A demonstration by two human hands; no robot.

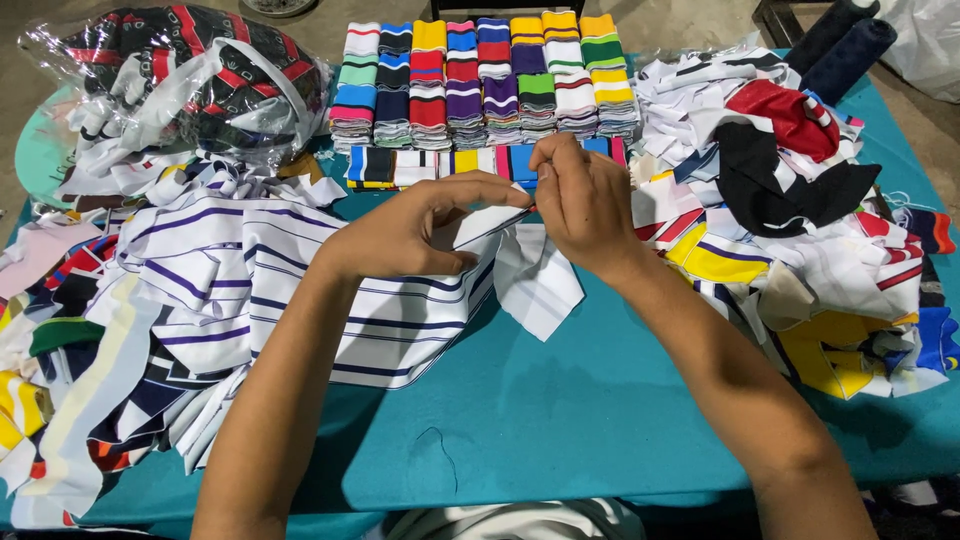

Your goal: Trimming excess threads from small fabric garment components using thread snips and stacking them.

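**A:** ok so what's going on w/ the hands?

**B:** both pinched on the same thing, a white knit fabric piece with thin dark stripes (505, 225). Left hand (415, 228) grips its edge btw thumb & fingers, right hand (585, 205) has fingertips closed on the top corner right next to it. Hands nearly touching, approx mid-table, a bit toward the far side.

**A:** what's the piece look like?

**B:** white, ribbed-ish, folded, one flap hanging down below the right hand onto the teal tablecloth (560, 420). Its lower left part runs under the left wrist and onto the pile of white fabric with purple stripes (210, 270) on the left.

**A:** and the rest of the table?

**B:** far side: neat stacks of folded striped knit bands in many colours (480, 80), plus a flat row of more bands just near of them. Far left: clear plastic bag stuffed with red, black and white fabric (190, 80). Right: messy heap of mixed scraps, white, red, black, yellow (790, 190). Far right corner: two dark blue rolls (845, 45). Near left edge has more mixed scraps, can't tell exact kinds.
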